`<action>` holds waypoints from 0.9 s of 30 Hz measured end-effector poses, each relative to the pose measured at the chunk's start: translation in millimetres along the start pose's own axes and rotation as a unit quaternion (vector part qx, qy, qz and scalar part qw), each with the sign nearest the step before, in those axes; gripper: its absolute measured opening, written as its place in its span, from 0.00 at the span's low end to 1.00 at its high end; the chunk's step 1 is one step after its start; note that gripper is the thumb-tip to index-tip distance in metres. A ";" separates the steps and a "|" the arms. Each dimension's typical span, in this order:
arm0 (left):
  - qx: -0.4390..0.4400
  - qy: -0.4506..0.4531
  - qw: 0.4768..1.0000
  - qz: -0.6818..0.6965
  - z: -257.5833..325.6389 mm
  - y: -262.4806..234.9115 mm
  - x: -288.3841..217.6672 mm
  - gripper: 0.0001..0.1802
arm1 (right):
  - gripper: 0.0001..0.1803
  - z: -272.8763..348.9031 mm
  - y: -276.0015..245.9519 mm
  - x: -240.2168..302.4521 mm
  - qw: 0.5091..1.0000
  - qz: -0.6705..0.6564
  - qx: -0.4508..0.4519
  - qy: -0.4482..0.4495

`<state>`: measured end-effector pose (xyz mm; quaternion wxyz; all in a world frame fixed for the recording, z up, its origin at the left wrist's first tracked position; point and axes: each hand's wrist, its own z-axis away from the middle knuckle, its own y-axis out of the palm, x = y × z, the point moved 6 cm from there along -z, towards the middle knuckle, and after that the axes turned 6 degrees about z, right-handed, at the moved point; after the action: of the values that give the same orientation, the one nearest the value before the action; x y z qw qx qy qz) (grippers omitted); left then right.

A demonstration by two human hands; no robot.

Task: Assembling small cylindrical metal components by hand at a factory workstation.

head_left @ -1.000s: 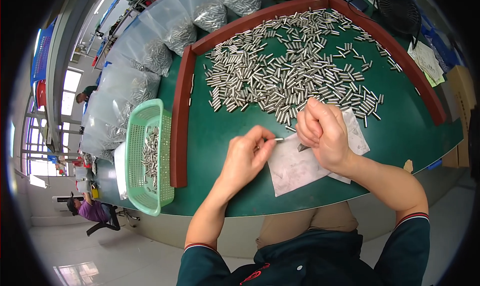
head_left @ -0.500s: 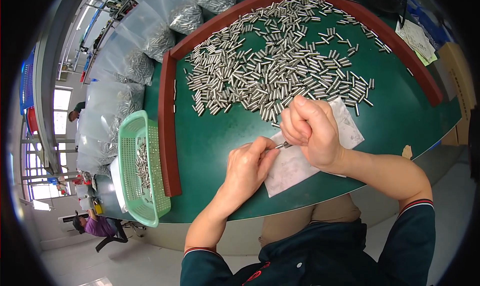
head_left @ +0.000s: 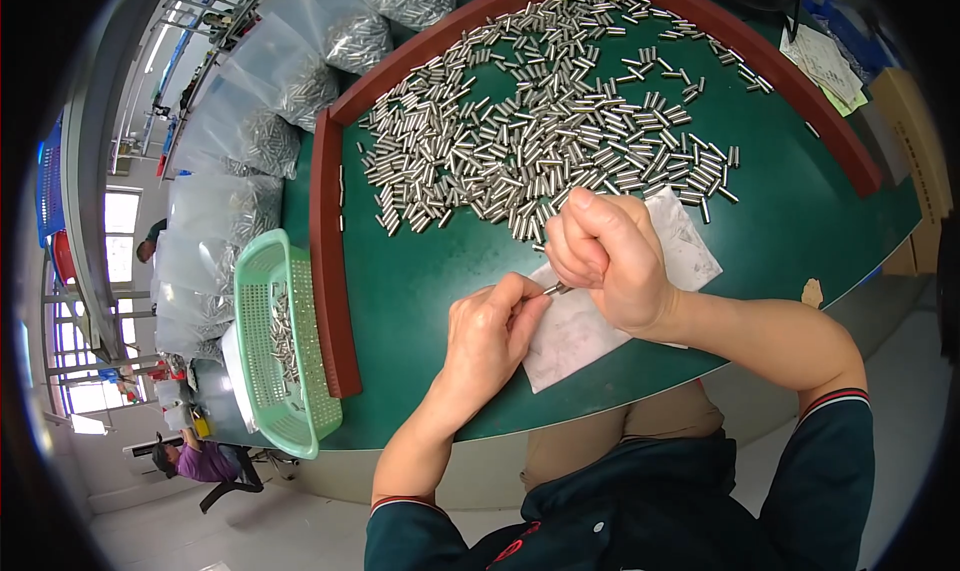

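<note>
My left hand (head_left: 482, 339) pinches a small metal pin (head_left: 552, 289) between thumb and fingertips. Close against the pin's far end, my right hand (head_left: 618, 263) is curled into a fist around something slim; only a short dark end shows below the fingers. What it is stays hidden. Both hands are over a smudged white sheet (head_left: 570, 349) near the table's front edge. Beyond them, a wide spread of shiny cylindrical metal pins (head_left: 520, 141) covers much of the green table (head_left: 800, 231).
A dark red wooden rail (head_left: 333, 271) borders the pins. Left of it stands a light green plastic basket (head_left: 257, 371) with pins inside. Clear bags of metal parts (head_left: 268, 136) line the left. A cardboard box (head_left: 912, 131) stands at right; a person in purple (head_left: 205, 463) sits far left.
The view has shifted slightly. My hands keep nearly the same pose, the left still pinching the pin and the right still a fist beside its end.
</note>
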<state>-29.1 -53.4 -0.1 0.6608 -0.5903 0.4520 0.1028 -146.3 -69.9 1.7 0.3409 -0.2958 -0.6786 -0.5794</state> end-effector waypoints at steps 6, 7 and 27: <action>-0.011 0.005 1.000 0.005 0.1 -1.2 -0.4 0.05 | 0.24 0.0 2.3 0.6 1.000 0.007 0.008 -0.008; -0.012 0.006 1.000 0.007 -0.1 -1.3 -0.2 0.05 | 0.24 0.1 2.8 1.0 1.000 0.013 0.011 -0.012; 0.034 -0.229 0.691 0.685 -0.8 -9.6 45.3 0.05 | 0.23 1.0 4.0 -0.3 1.000 0.006 0.022 0.010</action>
<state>2.8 -74.8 -25.9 0.5101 -0.0521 0.5686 0.6433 -143.1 -68.2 3.7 0.3572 -0.2868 -0.6861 -0.5653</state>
